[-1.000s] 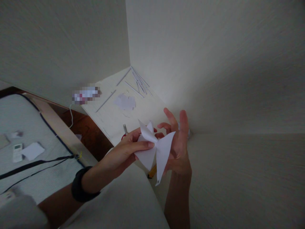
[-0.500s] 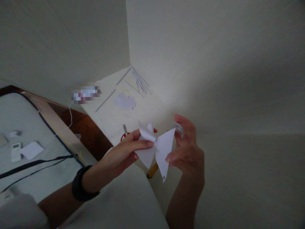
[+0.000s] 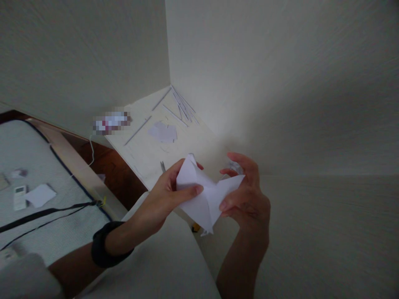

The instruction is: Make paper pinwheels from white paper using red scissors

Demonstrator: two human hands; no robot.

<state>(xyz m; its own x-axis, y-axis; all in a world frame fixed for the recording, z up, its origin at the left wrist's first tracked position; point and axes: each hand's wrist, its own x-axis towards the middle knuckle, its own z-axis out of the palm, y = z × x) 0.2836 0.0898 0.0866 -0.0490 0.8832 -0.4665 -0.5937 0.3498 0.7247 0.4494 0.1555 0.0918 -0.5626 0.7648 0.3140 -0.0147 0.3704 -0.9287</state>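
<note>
Both hands hold a folded white paper piece [image 3: 204,195] in the air above the pale desk [image 3: 146,149]: the left hand [image 3: 168,195] pinches its upper flap, the right hand [image 3: 246,199] grips the right-hand flap. The step in hand appears to be shaping creases; the next move likely calls for a firm, aligned press. The paper is thin, matte and sharply pointed.

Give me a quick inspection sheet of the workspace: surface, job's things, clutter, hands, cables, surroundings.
Surface: pale desk in a wall corner.
Job's things: folded white paper, held above the desk.
Clutter: paper strips, paper scraps, scissors mostly hidden behind the left hand; a yellow object under the paper.
Hands: left hand and right hand both pinch the paper; black band on the left wrist.
Cables: white cable off the desk edge; black cord on the bed.
Surroundings: bed at left, bare walls.
</note>
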